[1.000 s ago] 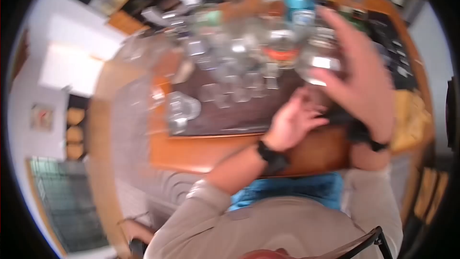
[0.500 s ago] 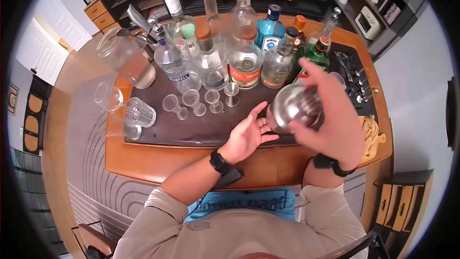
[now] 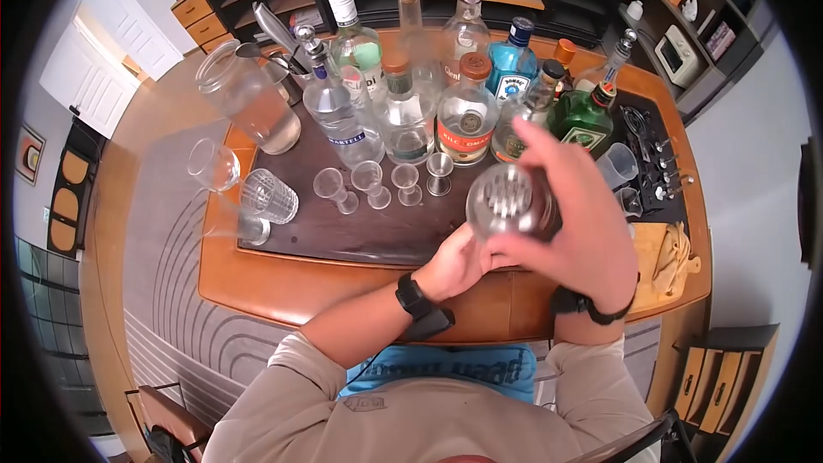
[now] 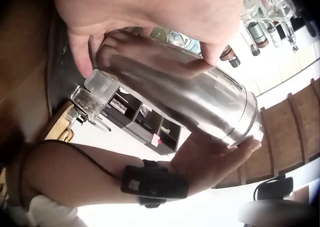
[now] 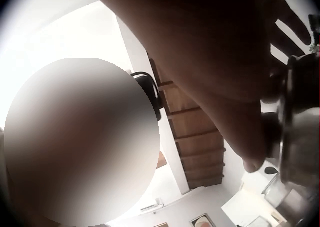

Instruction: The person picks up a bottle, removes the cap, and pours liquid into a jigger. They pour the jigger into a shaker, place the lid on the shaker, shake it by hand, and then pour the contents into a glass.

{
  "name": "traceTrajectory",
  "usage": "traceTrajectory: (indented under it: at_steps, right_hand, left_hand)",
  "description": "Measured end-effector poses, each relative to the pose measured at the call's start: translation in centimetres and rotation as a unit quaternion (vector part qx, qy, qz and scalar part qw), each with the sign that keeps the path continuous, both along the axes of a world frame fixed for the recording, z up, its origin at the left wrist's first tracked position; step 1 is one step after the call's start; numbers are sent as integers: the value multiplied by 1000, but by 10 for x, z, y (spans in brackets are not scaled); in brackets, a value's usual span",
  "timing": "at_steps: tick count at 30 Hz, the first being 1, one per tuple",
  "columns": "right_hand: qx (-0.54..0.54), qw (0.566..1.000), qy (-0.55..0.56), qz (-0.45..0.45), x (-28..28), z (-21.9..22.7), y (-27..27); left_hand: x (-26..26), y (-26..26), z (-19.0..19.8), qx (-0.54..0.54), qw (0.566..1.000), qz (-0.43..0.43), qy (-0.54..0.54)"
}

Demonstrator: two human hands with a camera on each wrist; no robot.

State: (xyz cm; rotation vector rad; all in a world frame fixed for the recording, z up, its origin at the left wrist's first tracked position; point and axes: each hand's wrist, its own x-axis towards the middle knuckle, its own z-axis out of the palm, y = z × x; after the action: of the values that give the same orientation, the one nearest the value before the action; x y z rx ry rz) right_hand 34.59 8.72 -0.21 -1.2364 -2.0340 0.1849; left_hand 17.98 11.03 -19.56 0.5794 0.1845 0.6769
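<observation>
Shaker shifts toward the left hand, over the near side of the table

Since half a second ago the steel shaker (image 4: 180, 99) has moved away from the bottles (image 3: 467, 124) on the right and toward the person's left hand (image 3: 459, 267), which now overlaps it. It is held tilted above the table (image 3: 257, 293), to the right of the metal jigger (image 3: 440, 176).

The left fingers curl round the body, thumb on one side. The right hand (image 3: 587, 227) arches at the other end, its fingers and thumb spread wide; how firmly they touch, if at all, cannot be told.

The shaker should handle as a stiff, smooth shell that will neither dent under the fingers nor break easily. Its polish probably makes it slippery, more so if wet or chilled. Its contents are hidden, so the weight is uncertain. The best hold is likely round the middle of the body, with the second hand steadying the end beyond the seam, since parts there might separate.
</observation>
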Motion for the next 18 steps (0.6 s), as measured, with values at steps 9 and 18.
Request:
traceTrajectory:
  at_steps: [9, 18]
  right_hand:
    - [2, 1000, -15, -14, 3, 10, -15]
    - [-33, 999, -19, 23, -2, 5, -6]
  left_hand:
    - [1, 1, 5, -4, 1000, -5, -13]
    - [-5, 5, -2, 35, 998, -56, -20]
